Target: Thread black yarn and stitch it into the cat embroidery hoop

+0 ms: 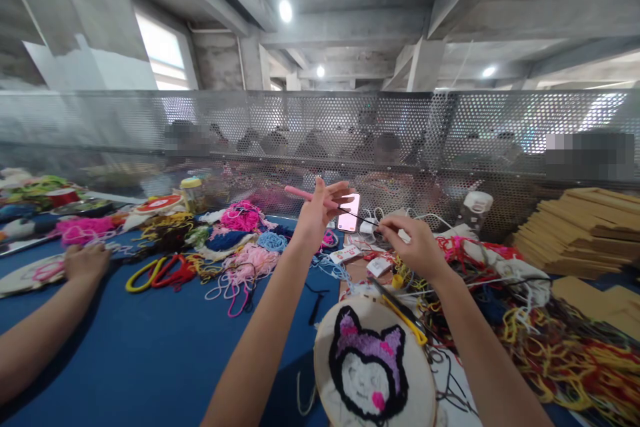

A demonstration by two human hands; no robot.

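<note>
My left hand (315, 217) is raised over the table, closed around a pink punch needle (299, 193) that lies across the palm, its tip pointing right. A dark strand of yarn (365, 218) runs from the needle's tip to my right hand (415, 247), whose thumb and fingers pinch its end. Below both hands lies an embroidery hoop (320, 353) with cream fabric. Its looped-yarn picture, a cat-eared head (369, 340), has a black outline, purple hood and pink patches. The face area is bare fabric with drawn lines.
A lit phone (349, 212) leans behind my hands. Scissors with yellow handles (419, 332) touch the hoop's right edge. Tangled yarn (560, 353) covers the right; cardboard pieces (575, 227) are stacked beyond. Another person's hand (86, 263) rests on a hoop at left. A perforated metal screen (300, 107) stands behind.
</note>
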